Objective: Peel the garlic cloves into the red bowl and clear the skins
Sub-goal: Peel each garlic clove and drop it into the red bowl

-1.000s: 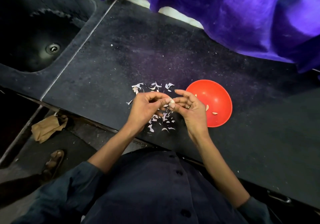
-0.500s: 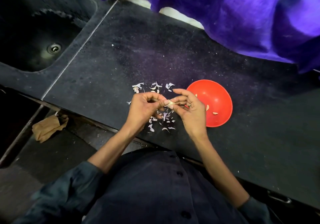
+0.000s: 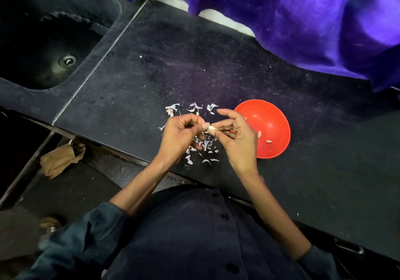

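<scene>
A pale garlic clove (image 3: 211, 128) is held above the dark counter between both hands. My left hand (image 3: 180, 136) pinches its left end with curled fingers. My right hand (image 3: 236, 138) pinches its right end, the index finger raised. The red bowl (image 3: 275, 124) stands just right of my right hand, which hides its left rim; a few peeled cloves (image 3: 268, 141) lie inside it. White and purplish garlic skins (image 3: 203, 147) are strewn on the counter under my hands, and more skins (image 3: 190, 108) lie just beyond them.
A dark sink with a drain (image 3: 68, 60) lies at the far left. Purple cloth (image 3: 303, 15) hangs over the counter's back right. The counter's front edge (image 3: 121, 153) runs below my wrists. A crumpled brown paper bag (image 3: 59, 159) lies on the floor at left.
The hands have drawn slightly apart and more of the clove shows between them. My right index finger has lifted. The bowl and skins stay put.
</scene>
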Motion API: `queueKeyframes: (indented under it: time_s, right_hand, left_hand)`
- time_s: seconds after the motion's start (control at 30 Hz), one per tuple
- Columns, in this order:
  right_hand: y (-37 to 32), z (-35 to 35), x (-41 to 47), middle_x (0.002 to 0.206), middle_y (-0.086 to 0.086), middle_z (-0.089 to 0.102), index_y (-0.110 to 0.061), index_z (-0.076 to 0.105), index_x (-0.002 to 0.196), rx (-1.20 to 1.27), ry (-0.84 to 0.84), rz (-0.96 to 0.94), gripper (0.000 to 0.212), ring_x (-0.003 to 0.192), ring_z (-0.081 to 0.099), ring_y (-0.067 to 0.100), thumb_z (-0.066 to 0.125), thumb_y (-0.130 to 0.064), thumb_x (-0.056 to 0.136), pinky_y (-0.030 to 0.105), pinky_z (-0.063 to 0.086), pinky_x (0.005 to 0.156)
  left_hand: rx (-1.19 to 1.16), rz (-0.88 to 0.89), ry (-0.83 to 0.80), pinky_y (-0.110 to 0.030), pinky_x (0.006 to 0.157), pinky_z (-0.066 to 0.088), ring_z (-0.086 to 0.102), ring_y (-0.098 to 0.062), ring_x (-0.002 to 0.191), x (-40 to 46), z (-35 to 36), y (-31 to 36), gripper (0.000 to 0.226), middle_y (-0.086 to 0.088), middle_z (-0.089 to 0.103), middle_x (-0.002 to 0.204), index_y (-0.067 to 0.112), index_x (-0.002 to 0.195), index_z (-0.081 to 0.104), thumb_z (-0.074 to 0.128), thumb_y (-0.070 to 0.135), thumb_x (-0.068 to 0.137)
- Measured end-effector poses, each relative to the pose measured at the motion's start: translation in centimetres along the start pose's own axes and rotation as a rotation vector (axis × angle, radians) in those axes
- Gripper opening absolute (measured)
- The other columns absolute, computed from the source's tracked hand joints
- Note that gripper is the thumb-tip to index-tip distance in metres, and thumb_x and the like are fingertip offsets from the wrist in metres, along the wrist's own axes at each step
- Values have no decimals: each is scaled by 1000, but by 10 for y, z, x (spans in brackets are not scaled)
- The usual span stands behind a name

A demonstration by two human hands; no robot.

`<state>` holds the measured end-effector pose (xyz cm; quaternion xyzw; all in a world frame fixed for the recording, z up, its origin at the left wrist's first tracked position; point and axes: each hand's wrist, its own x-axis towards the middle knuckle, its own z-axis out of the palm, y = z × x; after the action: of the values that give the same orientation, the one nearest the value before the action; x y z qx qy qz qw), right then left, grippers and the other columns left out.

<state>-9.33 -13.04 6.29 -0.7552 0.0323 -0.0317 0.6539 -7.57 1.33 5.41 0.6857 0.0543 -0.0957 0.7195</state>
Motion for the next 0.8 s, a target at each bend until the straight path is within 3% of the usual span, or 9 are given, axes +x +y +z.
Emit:
queueKeyframes:
  time_s: [0.13,0.4,0.53,0.6,0.67,0.8]
  right_hand:
    - [-4,1,-1,83,-2,70,-24,58,113,-42,14,-37,47,81,68,5,74,3,79,17,52,77]
    - [-3,1,-1,83,-14,68,-21,58,120,-215,33,-121,49,85,68,6,71,3,80,30,57,82]
    - [0,2,0,83,-11,68,-16,59,121,-319,32,-177,46,83,67,5,72,0,80,24,56,80]
    - [2,1,2,83,-6,69,-16,59,121,-354,36,-176,47,81,66,5,73,0,79,21,55,78]
    - [4,-1,3,82,-6,69,-17,58,122,-339,43,-154,49,81,66,5,74,2,79,20,55,78]
    - [4,-4,4,84,-5,72,-23,55,121,-164,32,-48,53,79,68,7,73,4,79,21,53,78]
  left_hand:
    - [19,4,-4,-24,38,49,61,-10,54,-1,2,1,8,3,65,64,0,82,65,64,2,89]
    - [91,27,13,-25,37,47,61,-12,56,-2,4,1,13,8,62,62,7,80,63,62,7,92]
    - [122,26,13,-25,38,46,61,-14,57,-4,5,0,12,-2,62,67,2,85,62,61,9,94]
    - [120,30,7,-26,38,46,60,-14,57,-5,6,2,12,1,62,67,4,84,62,60,10,94]
    - [101,36,16,-27,38,47,60,-12,56,-4,7,5,11,9,62,65,8,84,61,60,11,95]
    - [108,60,76,-28,41,49,61,-14,57,0,1,4,11,3,63,65,16,86,57,65,11,91]
